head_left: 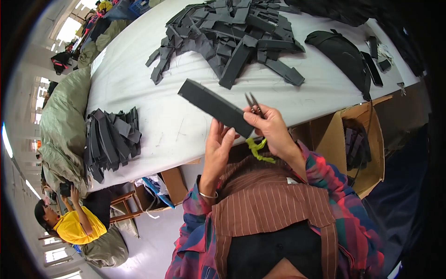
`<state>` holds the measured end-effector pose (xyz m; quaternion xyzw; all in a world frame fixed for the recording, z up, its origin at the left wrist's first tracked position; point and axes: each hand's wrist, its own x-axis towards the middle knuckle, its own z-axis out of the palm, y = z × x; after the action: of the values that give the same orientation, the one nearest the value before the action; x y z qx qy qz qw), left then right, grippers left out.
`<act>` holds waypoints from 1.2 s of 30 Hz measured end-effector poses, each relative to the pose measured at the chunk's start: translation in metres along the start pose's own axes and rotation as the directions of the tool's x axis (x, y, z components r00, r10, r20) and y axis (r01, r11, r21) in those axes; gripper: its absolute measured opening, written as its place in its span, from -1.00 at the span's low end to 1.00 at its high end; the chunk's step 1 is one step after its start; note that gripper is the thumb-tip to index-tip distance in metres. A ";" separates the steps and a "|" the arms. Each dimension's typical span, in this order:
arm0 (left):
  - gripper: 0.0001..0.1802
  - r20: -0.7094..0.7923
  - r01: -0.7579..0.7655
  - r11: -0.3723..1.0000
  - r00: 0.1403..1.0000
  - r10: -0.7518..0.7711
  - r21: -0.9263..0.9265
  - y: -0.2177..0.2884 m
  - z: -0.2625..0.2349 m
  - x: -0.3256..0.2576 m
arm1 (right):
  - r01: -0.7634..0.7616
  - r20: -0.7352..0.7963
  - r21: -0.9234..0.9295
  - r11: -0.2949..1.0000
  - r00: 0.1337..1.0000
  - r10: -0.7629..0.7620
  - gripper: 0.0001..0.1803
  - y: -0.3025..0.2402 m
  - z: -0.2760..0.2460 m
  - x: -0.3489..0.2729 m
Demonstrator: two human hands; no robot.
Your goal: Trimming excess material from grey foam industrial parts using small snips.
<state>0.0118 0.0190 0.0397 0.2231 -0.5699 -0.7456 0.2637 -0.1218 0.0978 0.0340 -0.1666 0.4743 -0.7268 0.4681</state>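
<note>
A broad white table (172,125) left an open, lightly creased stretch between its near edge and a jagged heap of dark-grey fabric pieces (234,39) toward the far edge; a stack of flat strips (111,142) lay by the near-left corner. Over the near edge, the left hand (219,146) grasped a smooth oblong piece (209,103), the right hand (274,130) clasping pointed metal snips (253,103) at its lower end, a knotted yellow-green tie (257,149) hanging beneath

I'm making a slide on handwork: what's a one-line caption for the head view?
Left hand holding a black strip, right hand with snips at its near end, at a white table.
</note>
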 end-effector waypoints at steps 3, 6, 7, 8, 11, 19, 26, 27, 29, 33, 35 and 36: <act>-0.43 0.048 0.046 0.974 0.998 -0.037 -0.221 0.004 -0.002 0.004 | -0.114 0.042 0.078 0.990 0.993 0.111 -0.84 0.012 0.004 -0.005; -0.42 0.149 0.080 0.971 0.988 -0.047 -0.227 0.008 -0.005 0.002 | -0.115 0.080 0.125 0.985 0.991 0.106 -0.84 0.008 0.002 -0.003; -0.42 0.142 0.087 0.970 0.988 -0.056 -0.227 0.007 -0.008 -0.001 | -0.119 0.072 0.142 0.983 0.991 0.109 -0.84 -0.001 0.009 -0.005; -0.40 0.186 0.082 0.976 0.981 -0.044 -0.201 0.006 -0.013 -0.004 | -0.118 0.068 0.144 0.983 0.992 0.109 -0.85 0.000 0.011 -0.006; -0.38 0.212 0.065 0.982 0.977 -0.026 -0.180 0.005 -0.016 -0.005 | -0.121 0.070 0.115 0.986 0.991 0.114 -0.85 0.002 0.008 -0.003; -0.61 -0.018 0.044 0.951 0.998 -0.052 -0.305 -0.010 -0.022 0.003 | 0.261 0.177 -0.277 0.925 0.960 -0.218 -0.72 0.006 0.000 0.000; -0.68 -0.061 -0.001 0.948 0.998 -0.020 -0.318 -0.004 -0.027 -0.003 | 0.609 0.359 -0.671 0.422 0.766 -0.534 -0.77 -0.017 0.002 0.005; -0.68 -0.062 -0.001 0.947 0.998 -0.020 -0.322 -0.003 -0.027 -0.003 | 0.644 0.423 -0.695 0.319 0.726 -0.542 -0.79 -0.019 0.002 0.007; -0.67 -0.029 0.008 0.952 0.999 -0.018 -0.305 -0.002 -0.029 -0.002 | 0.655 0.451 -0.716 0.243 0.699 -0.555 -0.82 -0.020 0.006 0.009; -0.67 -0.029 0.007 0.947 0.999 -0.017 -0.320 0.000 -0.028 -0.005 | 0.635 0.488 -0.763 0.126 0.692 -0.532 -0.84 -0.021 0.007 0.008; -0.67 -0.022 0.028 0.941 0.999 -0.038 -0.338 0.000 -0.027 -0.005 | 0.646 0.489 -0.753 0.127 0.678 -0.549 -0.84 -0.020 0.006 0.009; -0.67 -0.023 0.030 0.941 0.999 -0.040 -0.337 0.000 -0.027 -0.005 | 0.667 0.506 -0.732 0.138 0.668 -0.546 -0.84 -0.020 0.005 0.010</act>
<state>0.0323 0.0025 0.0331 0.1957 -0.4260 -0.8332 0.2933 -0.1339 0.0885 0.0510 -0.6016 0.6385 -0.4800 0.0003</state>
